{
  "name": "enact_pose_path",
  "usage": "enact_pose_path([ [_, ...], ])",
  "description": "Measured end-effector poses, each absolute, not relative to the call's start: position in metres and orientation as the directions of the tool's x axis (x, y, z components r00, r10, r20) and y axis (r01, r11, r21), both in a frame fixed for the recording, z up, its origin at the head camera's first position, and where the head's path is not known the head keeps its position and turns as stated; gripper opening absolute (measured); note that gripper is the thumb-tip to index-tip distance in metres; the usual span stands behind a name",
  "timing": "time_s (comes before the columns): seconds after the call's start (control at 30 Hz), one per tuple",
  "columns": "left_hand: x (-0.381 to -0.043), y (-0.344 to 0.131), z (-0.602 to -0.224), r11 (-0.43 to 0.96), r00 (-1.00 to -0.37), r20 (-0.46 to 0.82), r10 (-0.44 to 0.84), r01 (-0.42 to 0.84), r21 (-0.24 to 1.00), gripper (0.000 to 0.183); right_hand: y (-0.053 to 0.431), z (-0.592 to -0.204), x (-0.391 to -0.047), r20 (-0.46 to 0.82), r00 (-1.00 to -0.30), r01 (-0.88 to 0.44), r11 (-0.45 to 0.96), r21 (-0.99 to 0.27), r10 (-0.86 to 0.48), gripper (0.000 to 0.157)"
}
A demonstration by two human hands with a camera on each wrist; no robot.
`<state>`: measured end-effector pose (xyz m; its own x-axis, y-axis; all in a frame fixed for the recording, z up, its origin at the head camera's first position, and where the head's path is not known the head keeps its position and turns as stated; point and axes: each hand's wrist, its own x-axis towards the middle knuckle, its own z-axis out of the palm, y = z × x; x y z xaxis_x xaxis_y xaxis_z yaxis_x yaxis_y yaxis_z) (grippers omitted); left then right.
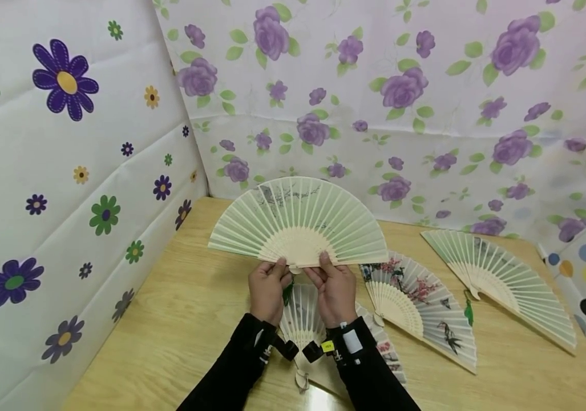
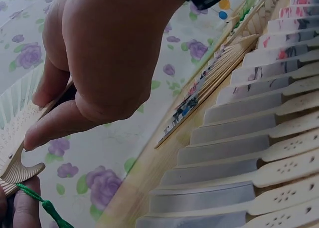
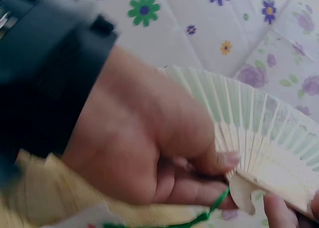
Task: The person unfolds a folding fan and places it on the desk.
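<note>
A spread pale green folding fan, with a faint dark branch pattern, is held up over the table, its curved edge upward. My left hand pinches its straight lower edge left of the pivot, thumb on the near face. Just right of the pivot, my right hand grips the same edge in the same way, thumb up on the pale ribs. A green tassel hangs from the pivot end. Below the wrists lies another spread fan, whitish with red flowers, partly hidden by the right forearm.
To the right lie two more spread fans: a blossom-and-bird fan and a pale green fan near the right side. All rest on the wooden table. Flower-printed cloth stands behind, with more cloth at the left.
</note>
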<state>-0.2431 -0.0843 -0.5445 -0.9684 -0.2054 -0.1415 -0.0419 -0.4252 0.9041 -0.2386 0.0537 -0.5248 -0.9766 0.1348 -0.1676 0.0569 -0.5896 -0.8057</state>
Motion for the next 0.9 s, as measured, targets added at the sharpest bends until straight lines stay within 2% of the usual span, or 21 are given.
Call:
enact_pose_path([
  [0.43, -0.244, -0.086, -0.542, -0.443, -0.960, -0.168, -0.225, -0.053, 0.895, 0.026, 0.064, -0.522, -0.242, -0.143, -0.989, 0.099, -0.550, -0.829, 0.038, 0.041],
  [0.9, -0.241, -0.074, -0.546, -0.600, -0.958, -0.170, -0.231, 0.003, 0.800, 0.031, 0.051, -0.524, -0.238, -0.168, -0.977, 0.047, -0.641, -0.766, 0.130, 0.043],
])
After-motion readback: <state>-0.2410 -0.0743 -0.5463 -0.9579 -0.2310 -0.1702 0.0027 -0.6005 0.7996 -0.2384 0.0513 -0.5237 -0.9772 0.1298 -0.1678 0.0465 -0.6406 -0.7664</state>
